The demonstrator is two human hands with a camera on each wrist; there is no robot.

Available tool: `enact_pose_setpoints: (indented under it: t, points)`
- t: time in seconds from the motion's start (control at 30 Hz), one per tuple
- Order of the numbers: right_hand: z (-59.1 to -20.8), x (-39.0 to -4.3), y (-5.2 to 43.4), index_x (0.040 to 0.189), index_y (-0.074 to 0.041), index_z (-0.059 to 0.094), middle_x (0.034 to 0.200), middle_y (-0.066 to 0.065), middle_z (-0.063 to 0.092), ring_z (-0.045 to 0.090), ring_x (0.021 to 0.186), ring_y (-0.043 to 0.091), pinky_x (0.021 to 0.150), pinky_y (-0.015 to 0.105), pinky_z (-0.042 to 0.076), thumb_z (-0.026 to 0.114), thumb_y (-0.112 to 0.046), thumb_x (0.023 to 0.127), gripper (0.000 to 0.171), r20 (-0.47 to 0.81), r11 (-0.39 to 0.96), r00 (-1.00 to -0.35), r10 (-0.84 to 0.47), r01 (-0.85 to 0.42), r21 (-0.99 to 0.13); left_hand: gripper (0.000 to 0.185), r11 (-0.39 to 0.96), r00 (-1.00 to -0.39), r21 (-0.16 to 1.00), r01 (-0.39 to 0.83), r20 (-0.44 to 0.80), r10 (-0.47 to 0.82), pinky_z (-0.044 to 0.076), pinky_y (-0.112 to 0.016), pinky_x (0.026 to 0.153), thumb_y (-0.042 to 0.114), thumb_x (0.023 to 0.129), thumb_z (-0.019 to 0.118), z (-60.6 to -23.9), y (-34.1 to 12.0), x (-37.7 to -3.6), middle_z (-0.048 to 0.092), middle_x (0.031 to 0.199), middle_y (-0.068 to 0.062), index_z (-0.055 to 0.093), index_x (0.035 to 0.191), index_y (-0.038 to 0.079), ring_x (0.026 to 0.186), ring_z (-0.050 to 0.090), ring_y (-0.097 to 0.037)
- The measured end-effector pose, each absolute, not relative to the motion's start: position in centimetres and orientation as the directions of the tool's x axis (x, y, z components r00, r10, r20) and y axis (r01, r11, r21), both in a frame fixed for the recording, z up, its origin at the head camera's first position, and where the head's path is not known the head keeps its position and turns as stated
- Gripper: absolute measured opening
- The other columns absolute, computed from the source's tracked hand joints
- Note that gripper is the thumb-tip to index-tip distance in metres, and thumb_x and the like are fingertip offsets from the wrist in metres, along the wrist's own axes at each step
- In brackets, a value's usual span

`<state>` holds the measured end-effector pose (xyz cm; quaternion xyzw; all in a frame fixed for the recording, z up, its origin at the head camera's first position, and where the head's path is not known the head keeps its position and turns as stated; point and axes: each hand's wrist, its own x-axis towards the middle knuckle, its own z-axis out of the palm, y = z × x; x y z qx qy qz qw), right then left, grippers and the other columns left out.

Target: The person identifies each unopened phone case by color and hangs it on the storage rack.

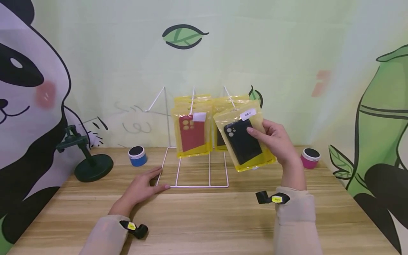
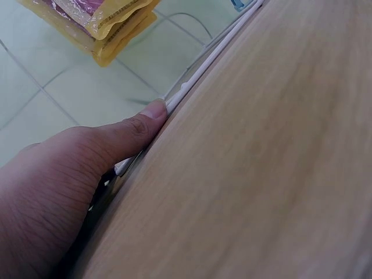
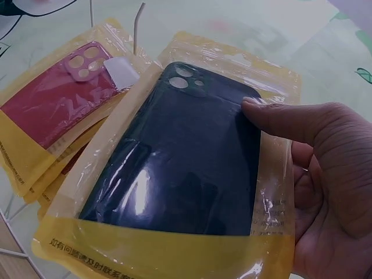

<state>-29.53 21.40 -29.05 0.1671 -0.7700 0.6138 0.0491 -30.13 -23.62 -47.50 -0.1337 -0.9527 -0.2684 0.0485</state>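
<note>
My right hand (image 1: 278, 141) pinches a black phone case in a clear and yellow zip bag (image 1: 243, 140) by its right edge, thumb on the front. The bag tilts in front of the right hook of a white wire display rack (image 1: 199, 186); whether its hole is on that hook I cannot tell. On the middle hook hang several bags, the front one with a red phone case (image 1: 192, 132). More yellow bags hang behind the black case. My left hand (image 1: 140, 187) rests at the rack's front left base corner, its straight thumb (image 2: 136, 128) touching the front wire.
The rack's left hook (image 1: 155, 99) carries no bag. A blue round speaker (image 1: 137, 156) and a dark green stand (image 1: 92, 166) are on the wooden table to the left. A pink round speaker (image 1: 310, 158) stands at the right, beyond my right wrist.
</note>
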Motion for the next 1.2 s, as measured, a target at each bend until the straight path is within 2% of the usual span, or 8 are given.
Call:
enact_pose_setpoints:
  t: [0.3, 0.5, 0.83, 1.0, 1.2]
  points:
    - [-29.3, -29.6, 22.1, 0.12, -0.007, 0.067, 0.104, 0.007, 0.074, 0.074, 0.086, 0.028, 0.072, 0.043, 0.062, 0.072, -0.04, 0.093, 0.043, 0.277, 0.205, -0.947, -0.165, -0.308, -0.929, 0.097, 0.819, -0.962, 0.505, 0.272, 0.157, 0.223, 0.035, -0.057, 0.113, 0.075, 0.079, 0.067, -47.6, -23.5, -30.2, 0.045, 0.155, -0.01, 0.05, 0.15, 0.011, 0.142, 0.04, -0.034]
    - [-29.7, -30.4, 21.5, 0.121, -0.007, 0.066, 0.107, 0.01, 0.074, 0.074, 0.088, 0.028, 0.075, 0.041, 0.062, 0.073, -0.045, 0.091, 0.049, 0.265, 0.24, -0.952, -0.153, -0.296, -0.925, 0.097, 0.82, -0.961, 0.502, 0.275, 0.161, 0.223, 0.035, -0.056, 0.113, 0.075, 0.079, 0.067, -47.5, -23.6, -30.1, 0.045, 0.155, -0.01, 0.05, 0.149, 0.011, 0.142, 0.041, -0.034]
    - [-30.4, -31.5, 20.3, 0.125, -0.003, 0.063, 0.111, 0.014, 0.073, 0.073, 0.094, 0.025, 0.08, 0.037, 0.061, 0.07, -0.041, 0.094, 0.05, 0.284, 0.231, -0.945, -0.162, -0.316, -0.92, 0.095, 0.822, -0.962, 0.5, 0.273, 0.162, 0.221, 0.035, -0.056, 0.113, 0.074, 0.08, 0.067, -47.1, -23.7, -30.0, 0.045, 0.155, -0.01, 0.05, 0.149, 0.011, 0.142, 0.041, -0.034]
    - [-30.8, -31.9, 20.0, 0.129, -0.003, 0.061, 0.114, 0.015, 0.073, 0.071, 0.099, 0.024, 0.086, 0.036, 0.058, 0.069, -0.039, 0.096, 0.049, 0.279, 0.227, -0.942, -0.188, -0.318, -0.921, 0.095, 0.823, -0.963, 0.5, 0.269, 0.153, 0.221, 0.035, -0.056, 0.113, 0.073, 0.08, 0.067, -47.2, -23.6, -29.9, 0.045, 0.155, -0.01, 0.05, 0.149, 0.011, 0.143, 0.04, -0.034]
    - [-31.0, -32.0, 19.9, 0.13, -0.004, 0.061, 0.115, 0.013, 0.073, 0.07, 0.104, 0.023, 0.099, 0.041, 0.051, 0.069, -0.038, 0.096, 0.049, 0.279, 0.235, -0.941, -0.193, -0.32, -0.918, 0.096, 0.83, -0.966, 0.494, 0.258, 0.141, 0.216, 0.034, -0.058, 0.113, 0.075, 0.08, 0.066, -47.4, -23.6, -30.0, 0.043, 0.156, -0.011, 0.049, 0.15, 0.011, 0.143, 0.039, -0.036]
